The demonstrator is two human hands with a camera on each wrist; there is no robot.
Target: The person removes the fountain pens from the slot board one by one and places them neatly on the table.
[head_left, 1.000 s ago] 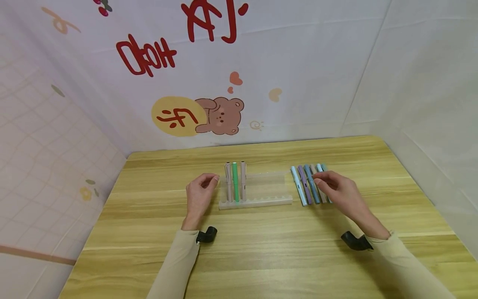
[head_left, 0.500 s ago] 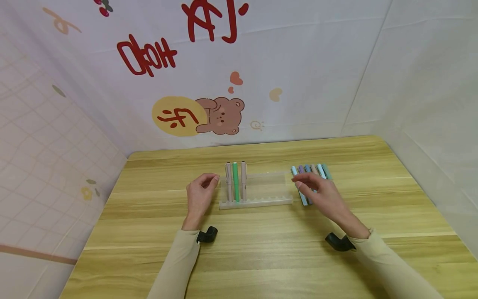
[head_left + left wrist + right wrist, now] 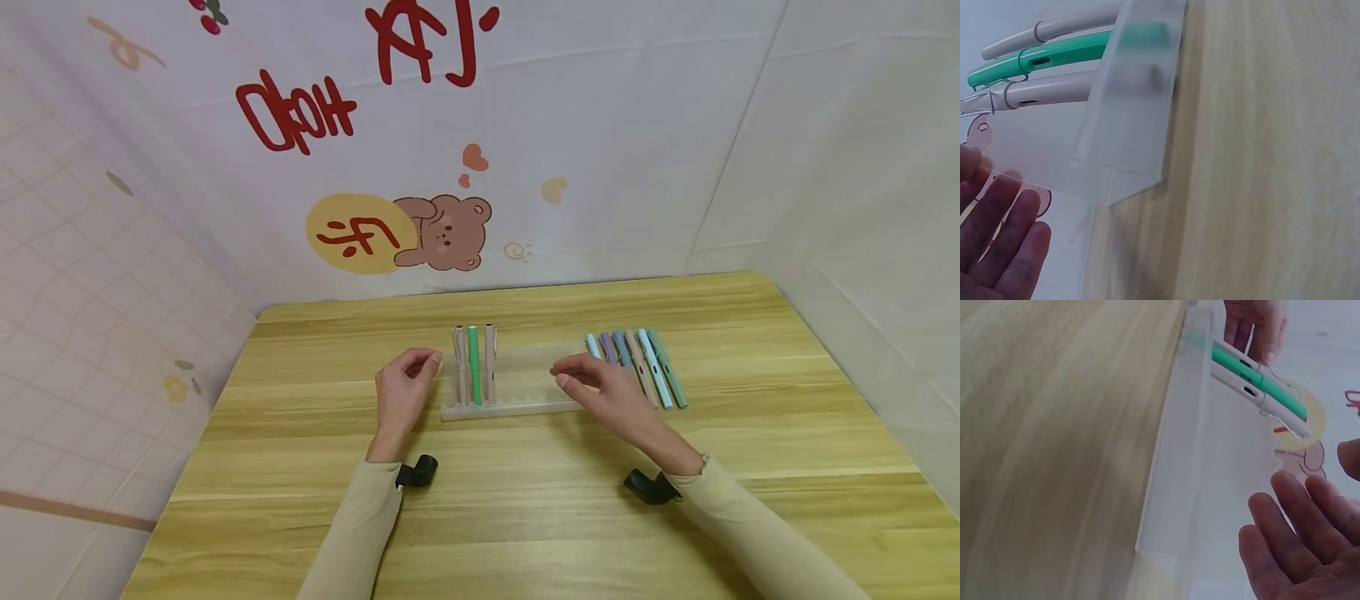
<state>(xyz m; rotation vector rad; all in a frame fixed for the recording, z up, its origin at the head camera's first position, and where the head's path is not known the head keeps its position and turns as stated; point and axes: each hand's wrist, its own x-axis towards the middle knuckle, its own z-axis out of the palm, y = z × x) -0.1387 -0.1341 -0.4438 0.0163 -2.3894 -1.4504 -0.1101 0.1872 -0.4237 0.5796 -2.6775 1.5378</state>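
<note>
Table [image 3: 487, 517]: wide, pale wood grain.
Translucent plastic pen rack [image 3: 525, 408]: one, slotted, on the table.
Hands: left hand [image 3: 402, 392] pinching the rack's left edge; right hand [image 3: 611, 398] at its right end, fingers loosely extended, holding nothing.
Slim capped pens: two greyish-pink pens [image 3: 491, 367] and one bright green pen [image 3: 474, 371] racked — six blue, purple, taupe and green pens [image 3: 656, 371] lying alongside (seemingly one-third done).

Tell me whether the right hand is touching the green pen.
Apart: the head view shows the right hand well to the right of the green pen, with a grayish pen and a bare stretch of the clear holder between them.
</note>
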